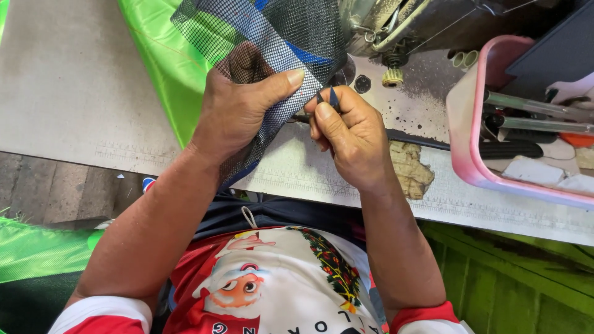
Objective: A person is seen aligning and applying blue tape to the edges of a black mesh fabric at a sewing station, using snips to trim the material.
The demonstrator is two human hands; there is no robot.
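My left hand (238, 105) grips a piece of dark grey mesh fabric (281, 37) with a blue edge, thumb pressed across it. My right hand (349, 133) is closed around a small dark tool (328, 97) whose tips stick up between thumb and forefinger, right beside the mesh edge. Both hands meet over the worn grey sewing table (62, 93), just in front of the sewing machine (396, 31).
Bright green fabric (158, 59) lies under the mesh and more hangs at the lower left (37, 247). A pink tray (470, 148) with metal tools sits at the right. A brass knob (391, 76) hangs under the machine. The table top is chipped near my right wrist.
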